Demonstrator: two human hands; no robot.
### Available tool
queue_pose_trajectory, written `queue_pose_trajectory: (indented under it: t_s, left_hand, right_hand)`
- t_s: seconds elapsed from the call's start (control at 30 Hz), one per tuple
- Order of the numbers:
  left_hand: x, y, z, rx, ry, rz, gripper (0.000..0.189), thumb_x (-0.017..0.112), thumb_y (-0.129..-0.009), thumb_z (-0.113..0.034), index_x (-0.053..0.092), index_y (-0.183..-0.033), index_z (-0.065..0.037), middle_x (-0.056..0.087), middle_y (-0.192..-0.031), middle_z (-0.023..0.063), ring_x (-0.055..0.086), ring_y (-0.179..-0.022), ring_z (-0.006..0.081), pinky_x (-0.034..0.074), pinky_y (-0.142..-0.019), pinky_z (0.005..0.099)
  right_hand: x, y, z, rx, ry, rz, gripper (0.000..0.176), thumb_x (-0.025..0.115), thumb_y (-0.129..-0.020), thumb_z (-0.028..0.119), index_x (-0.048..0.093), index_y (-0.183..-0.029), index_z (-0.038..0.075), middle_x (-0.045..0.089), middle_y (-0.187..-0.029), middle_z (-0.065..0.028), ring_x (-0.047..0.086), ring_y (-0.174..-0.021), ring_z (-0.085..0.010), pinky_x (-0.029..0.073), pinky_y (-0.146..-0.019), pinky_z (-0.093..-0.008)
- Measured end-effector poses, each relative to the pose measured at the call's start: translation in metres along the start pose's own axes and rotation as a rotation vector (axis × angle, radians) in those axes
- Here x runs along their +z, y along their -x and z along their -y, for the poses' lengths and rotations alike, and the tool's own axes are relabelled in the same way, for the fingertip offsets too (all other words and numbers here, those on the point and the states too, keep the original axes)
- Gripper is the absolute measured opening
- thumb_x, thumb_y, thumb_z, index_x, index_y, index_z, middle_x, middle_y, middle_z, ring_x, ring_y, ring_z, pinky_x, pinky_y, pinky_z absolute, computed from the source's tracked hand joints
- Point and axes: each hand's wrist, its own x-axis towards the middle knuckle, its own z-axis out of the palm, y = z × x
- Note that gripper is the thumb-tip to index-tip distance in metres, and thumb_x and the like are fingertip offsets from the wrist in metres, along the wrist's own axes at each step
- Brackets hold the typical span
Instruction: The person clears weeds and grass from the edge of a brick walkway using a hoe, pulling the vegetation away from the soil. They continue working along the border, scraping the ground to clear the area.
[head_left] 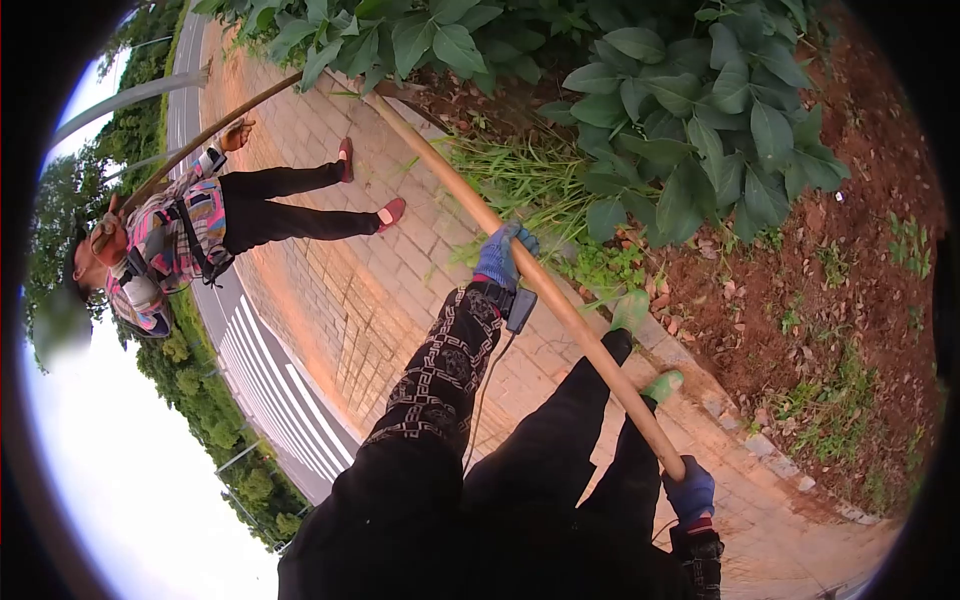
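Observation:
A long, smooth wooden pole [590, 345] slants across the view, its far end running up to the leafy plants, where any tool head is hidden. My left hand [505, 254], in a blue glove, is closed around the pole's middle part. Close to the near end, my right hand [690, 490] in a similar blue glove wraps the pole. A dark wrist device [520, 311] with a cable sits at my left cuff. My green shoes [630, 311] stand on the paving by the kerb, below the pole.
A co-worker [180, 230] stands on the brick paving [330, 290], holding another long pole [190, 145]. Broad-leaved shrubs [690, 110] and grass [520, 180] border the kerb [760, 445], with red soil [720, 330] beyond. A road with a crosswalk [270, 370] lies behind.

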Motion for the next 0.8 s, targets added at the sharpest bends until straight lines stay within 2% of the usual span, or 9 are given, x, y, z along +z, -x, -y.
queue_pose_trajectory:
  t_s: [0.1,0.17,0.3,0.33,0.4,0.47,0.63,0.7,0.8]
  left_hand:
    - [-0.019,-0.045,-0.007,-0.051,-0.128,-0.085,0.009,0.060,-0.090,-0.013,0.054,-0.088,-0.006,0.056,-0.077,0.0069,0.057,-0.069,0.0225,0.054,-0.069,0.0404]
    - [-0.012,-0.033,0.038,-0.105,-0.113,-0.146,0.009,0.060,-0.090,-0.014,0.056,-0.090,-0.006,0.056,-0.074,0.0076,0.057,-0.067,0.0232,0.055,-0.066,0.0396]
    - [0.024,0.107,0.201,-0.376,0.057,-0.154,0.019,0.065,-0.089,-0.017,0.057,-0.102,-0.005,0.058,-0.079,0.0069,0.062,-0.073,0.0227,0.054,-0.064,0.0368]
    - [0.038,0.148,0.213,-0.486,-0.001,-0.066,0.021,0.065,-0.090,-0.019,0.057,-0.103,-0.005,0.061,-0.086,0.0082,0.063,-0.077,0.0233,0.054,-0.068,0.0360]
    - [0.054,0.207,0.235,-0.810,0.134,0.095,0.019,0.066,-0.089,-0.019,0.057,-0.101,-0.007,0.061,-0.100,0.0101,0.063,-0.092,0.0246,0.053,-0.084,0.0389]
    - [0.049,0.236,0.274,-0.864,0.295,0.172,0.030,0.068,-0.086,-0.015,0.054,-0.109,0.000,0.060,-0.102,0.0137,0.063,-0.096,0.0290,0.052,-0.089,0.0414]
    - [0.052,0.208,0.253,-0.841,0.261,0.055,0.028,0.069,-0.084,-0.013,0.055,-0.107,-0.001,0.060,-0.100,0.0130,0.062,-0.094,0.0281,0.052,-0.088,0.0414]
    - [0.030,0.174,0.244,-0.723,0.307,0.123,0.025,0.067,-0.085,-0.014,0.056,-0.105,-0.003,0.061,-0.095,0.0119,0.062,-0.093,0.0275,0.052,-0.086,0.0409]
    - [0.015,0.124,0.175,-0.547,0.248,0.145,0.018,0.064,-0.087,-0.013,0.055,-0.100,-0.004,0.059,-0.088,0.0092,0.060,-0.087,0.0255,0.052,-0.083,0.0395]
  right_hand:
    - [-0.009,0.006,0.031,-0.063,-0.038,-0.008,0.028,0.075,-0.072,0.023,0.064,-0.092,0.007,0.067,-0.074,-0.0156,0.067,-0.069,-0.0316,0.053,-0.062,-0.0396]
    - [-0.016,0.024,0.010,0.133,-0.056,0.103,0.028,0.075,-0.072,0.023,0.063,-0.091,0.007,0.067,-0.073,-0.0158,0.067,-0.068,-0.0317,0.052,-0.061,-0.0398]
    - [-0.033,0.145,-0.142,0.288,0.244,-0.046,0.020,0.073,-0.068,0.016,0.060,-0.081,0.008,0.065,-0.070,-0.0155,0.064,-0.066,-0.0349,0.050,-0.059,-0.0414]
    - [-0.072,0.176,-0.138,0.357,0.325,0.119,0.027,0.069,-0.075,0.028,0.063,-0.095,0.011,0.067,-0.079,-0.0172,0.065,-0.075,-0.0375,0.052,-0.067,-0.0462]
    - [-0.087,0.244,-0.186,0.403,0.401,0.061,0.025,0.070,-0.075,0.028,0.063,-0.091,0.011,0.067,-0.076,-0.0158,0.065,-0.073,-0.0366,0.052,-0.065,-0.0461]
    - [-0.107,0.277,-0.203,0.434,0.395,0.073,0.027,0.070,-0.075,0.028,0.064,-0.094,0.010,0.067,-0.078,-0.0163,0.066,-0.075,-0.0359,0.052,-0.067,-0.0459]
    - [-0.092,0.239,-0.222,0.410,0.373,0.015,0.026,0.066,-0.079,0.026,0.064,-0.098,0.009,0.067,-0.079,-0.0172,0.066,-0.075,-0.0358,0.051,-0.065,-0.0465]
    - [-0.049,0.196,-0.228,0.470,0.320,-0.041,0.016,0.072,-0.067,0.010,0.061,-0.079,0.007,0.066,-0.070,-0.0145,0.064,-0.065,-0.0337,0.049,-0.059,-0.0383]
    - [-0.011,0.130,-0.172,0.310,0.215,-0.108,0.011,0.071,-0.070,0.013,0.063,-0.076,0.008,0.066,-0.072,-0.0152,0.064,-0.071,-0.0364,0.050,-0.064,-0.0425]
